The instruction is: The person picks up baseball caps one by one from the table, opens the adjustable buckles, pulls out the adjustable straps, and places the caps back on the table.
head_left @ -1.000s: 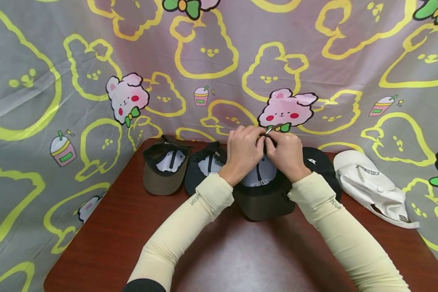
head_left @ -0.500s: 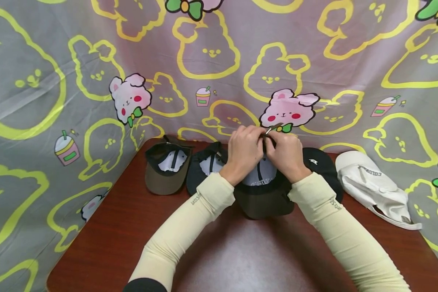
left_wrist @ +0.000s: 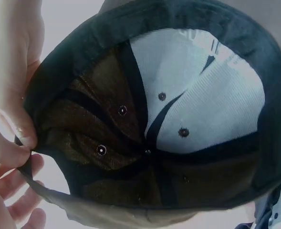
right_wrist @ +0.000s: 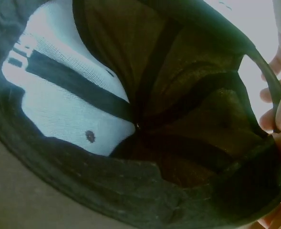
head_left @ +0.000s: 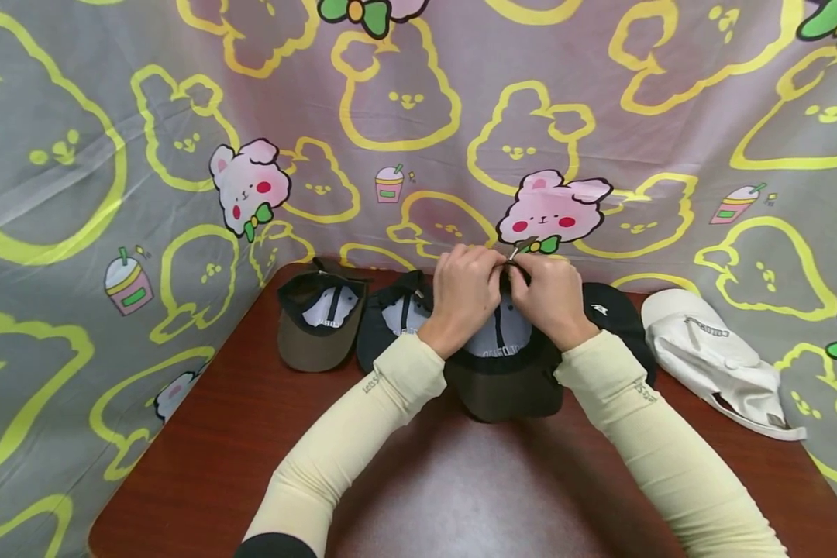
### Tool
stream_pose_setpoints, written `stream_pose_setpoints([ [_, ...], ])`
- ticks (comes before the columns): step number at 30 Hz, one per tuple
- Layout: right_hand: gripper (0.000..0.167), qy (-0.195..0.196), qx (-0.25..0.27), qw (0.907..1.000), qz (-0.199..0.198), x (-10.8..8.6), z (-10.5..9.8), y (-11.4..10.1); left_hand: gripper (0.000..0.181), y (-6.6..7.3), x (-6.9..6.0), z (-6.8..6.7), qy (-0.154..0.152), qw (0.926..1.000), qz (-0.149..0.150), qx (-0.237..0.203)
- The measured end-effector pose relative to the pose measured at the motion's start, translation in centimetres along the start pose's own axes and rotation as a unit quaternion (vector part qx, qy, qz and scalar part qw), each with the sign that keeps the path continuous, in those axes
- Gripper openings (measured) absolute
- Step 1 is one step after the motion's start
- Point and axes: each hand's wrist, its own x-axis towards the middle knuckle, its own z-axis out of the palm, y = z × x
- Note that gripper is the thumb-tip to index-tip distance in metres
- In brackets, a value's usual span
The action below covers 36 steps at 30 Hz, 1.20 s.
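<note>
A dark brown baseball cap [head_left: 505,391] is held with its inside facing me and its brim toward me. My left hand [head_left: 463,291] pinches the strap at the back of this cap. Beside it, nearly touching, my right hand [head_left: 547,294] pinches the same strap from the other side. A small metal buckle [head_left: 513,253] shows between the fingertips, with a strap end sticking up past it. In the left wrist view the cap's white-backed front panels [left_wrist: 212,105] and dark sweatband are visible. The right wrist view shows the strap [right_wrist: 266,78] arching over the rear opening.
Left of the hands, a brown cap [head_left: 317,341] and a dark cap [head_left: 371,333] lie on the reddish table [head_left: 251,434]. To the right are a black cap [head_left: 617,325] and a white cap [head_left: 725,360]. A patterned curtain [head_left: 404,70] rises behind the table.
The hands stay almost in place with the strap between them; fingers and buckle shift only slightly. The head view has turned a little. The other caps stay put.
</note>
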Motion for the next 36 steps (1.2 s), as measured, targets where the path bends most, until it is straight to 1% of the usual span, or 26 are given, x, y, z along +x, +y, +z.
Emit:
stream_pose_setpoints([
  [6, 0.017, -0.010, 0.001, 0.9997, 0.024, -0.1, 0.0, 0.5, 0.016, -0.1, -0.6, 0.3, -0.004, 1.0000, 0.003, -0.008],
  [11, 0.018, -0.014, 0.001, 0.9992, 0.037, -0.1, -0.1, 0.5, 0.015, -0.2, -0.7, 0.4, -0.002, 1.0000, 0.002, -0.007],
  [14, 0.018, -0.017, 0.002, 0.9991, 0.039, 0.0, -0.1, 0.6, 0.016, -0.2, -0.7, 0.4, -0.008, 0.9999, -0.005, -0.011],
  [19, 0.016, -0.026, 0.014, 0.9992, 0.025, 0.0, -0.2, 0.3, 0.017, -0.1, -0.5, 0.3, -0.019, 0.9995, -0.020, -0.015],
  [25, 0.016, -0.024, 0.015, 0.9996, -0.002, -0.1, -0.6, -0.6, 0.020, 0.1, -0.2, 0.1, -0.004, 0.9997, -0.017, -0.019],
  [28, 0.016, -0.019, 0.009, 0.9998, -0.004, -0.1, -0.6, -0.7, 0.020, 0.0, -0.1, 0.1, -0.001, 0.9996, -0.018, -0.024],
  [36, 0.016, -0.017, 0.002, 0.9998, -0.007, -0.4, -0.4, -0.4, 0.019, -0.2, -0.4, 0.3, -0.005, 0.9992, -0.023, -0.032],
])
